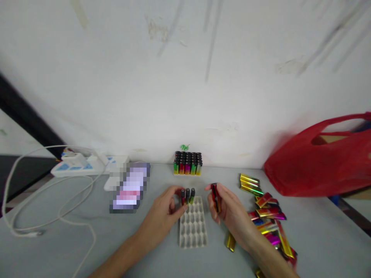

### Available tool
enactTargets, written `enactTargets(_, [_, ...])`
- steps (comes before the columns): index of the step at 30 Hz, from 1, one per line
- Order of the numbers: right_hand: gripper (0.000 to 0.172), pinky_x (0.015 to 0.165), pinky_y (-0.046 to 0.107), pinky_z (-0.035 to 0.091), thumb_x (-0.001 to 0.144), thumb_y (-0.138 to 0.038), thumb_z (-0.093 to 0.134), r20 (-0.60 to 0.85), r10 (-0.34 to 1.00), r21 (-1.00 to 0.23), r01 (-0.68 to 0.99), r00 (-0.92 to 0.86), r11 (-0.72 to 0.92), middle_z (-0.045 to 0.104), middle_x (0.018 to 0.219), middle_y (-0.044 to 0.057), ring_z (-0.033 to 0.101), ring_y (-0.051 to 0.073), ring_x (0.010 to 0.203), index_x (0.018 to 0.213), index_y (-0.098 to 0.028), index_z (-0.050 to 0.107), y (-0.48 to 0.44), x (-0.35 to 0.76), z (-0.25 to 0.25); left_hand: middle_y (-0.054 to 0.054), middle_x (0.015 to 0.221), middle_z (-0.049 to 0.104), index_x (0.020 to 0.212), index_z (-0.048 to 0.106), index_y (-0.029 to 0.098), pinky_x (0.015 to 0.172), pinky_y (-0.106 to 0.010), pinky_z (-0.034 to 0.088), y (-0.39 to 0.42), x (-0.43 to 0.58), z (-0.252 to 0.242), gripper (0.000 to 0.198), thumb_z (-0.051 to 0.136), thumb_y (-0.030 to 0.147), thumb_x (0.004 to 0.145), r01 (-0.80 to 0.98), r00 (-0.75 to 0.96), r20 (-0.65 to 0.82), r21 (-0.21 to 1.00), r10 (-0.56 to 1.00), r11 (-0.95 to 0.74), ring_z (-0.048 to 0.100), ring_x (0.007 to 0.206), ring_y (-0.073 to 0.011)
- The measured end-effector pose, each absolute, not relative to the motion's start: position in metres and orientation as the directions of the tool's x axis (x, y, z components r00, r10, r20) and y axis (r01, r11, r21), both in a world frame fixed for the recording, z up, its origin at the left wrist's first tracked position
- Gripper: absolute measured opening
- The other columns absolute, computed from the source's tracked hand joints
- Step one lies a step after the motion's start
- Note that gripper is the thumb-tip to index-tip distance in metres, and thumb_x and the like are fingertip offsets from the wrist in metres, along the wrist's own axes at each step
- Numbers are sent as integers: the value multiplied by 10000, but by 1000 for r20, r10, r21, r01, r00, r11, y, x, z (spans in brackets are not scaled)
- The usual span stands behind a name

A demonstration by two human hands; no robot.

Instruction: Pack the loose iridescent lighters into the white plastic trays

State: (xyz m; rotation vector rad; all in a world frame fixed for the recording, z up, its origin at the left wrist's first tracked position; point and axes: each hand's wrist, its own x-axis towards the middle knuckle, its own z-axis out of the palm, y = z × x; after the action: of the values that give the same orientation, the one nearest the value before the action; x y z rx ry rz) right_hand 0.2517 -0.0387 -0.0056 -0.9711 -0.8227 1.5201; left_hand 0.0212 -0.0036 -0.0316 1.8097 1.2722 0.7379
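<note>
Red-and-black lighter in the right hand, lower centre!
That grip pinches it beside the tray; the left hand's I can't quite tell, and fingers brushing could topple three standing lighters.

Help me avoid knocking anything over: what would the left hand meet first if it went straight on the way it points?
Most likely the leftmost lighter of three standing at the far end of the tray, right by the left hand; whether they touch is unclear.

The right hand holds a red lighter beside a tray, the left hand at its edge.
</note>
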Motion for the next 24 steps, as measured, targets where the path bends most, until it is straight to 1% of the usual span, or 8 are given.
enactTargets(5, [561, 477, 245, 400, 870, -700, 838, -197, 978, -868, -452, -67, -206, 622, 700, -12, 493, 114, 506, 1014, -164, 759, -39, 254, -2, 87, 670, 458, 1300, 669, 209, 614, -276, 374, -4, 21, -32, 390, 690, 427, 977, 487, 325, 14, 855, 945, -180, 518, 624, -190])
enactTargets(11, [562, 538, 268, 408, 864, -711, 838, -233, 968, -850, -463, -95, -250, 567, 692, -8, 477, 129, 566, 917, -154, 778, -42, 253, -2, 79, 667, 482, 1286, 681, 209, 609, -276, 383, -5, 22, -29, 384, 697, 431, 973, 479, 322, 0, 862, 947, -163, 541, 633, -196])
enactTargets(15, [575, 566, 274, 404, 848, -726, 836, -264, 957, -835, -467, -122, -290, 544, 689, -9, 452, 133, 587, 893, -156, 782, -43, 253, -1, 81, 671, 467, 1299, 674, 217, 606, -276, 378, -5, 21, -31, 399, 697, 444, 972, 475, 319, 0, 865, 948, -159, 529, 623, -193])
enactTargets(20, [599, 546, 265, 366, 819, -754, 838, -287, 950, -850, -426, -121, -311, 529, 677, -20, 423, 125, 568, 875, -162, 769, -42, 253, 2, 79, 666, 475, 1287, 681, 222, 600, -278, 379, -6, 21, -29, 392, 691, 451, 969, 468, 327, -4, 869, 945, -158, 530, 611, -197])
enactTargets(24, [610, 553, 261, 380, 818, -770, 825, -294, 948, -845, -432, -118, -316, 526, 680, -18, 426, 131, 587, 865, -166, 759, -43, 252, 2, 79, 666, 470, 1280, 683, 217, 601, -281, 377, -6, 21, -28, 388, 693, 447, 969, 473, 321, -4, 867, 947, -157, 530, 614, -199])
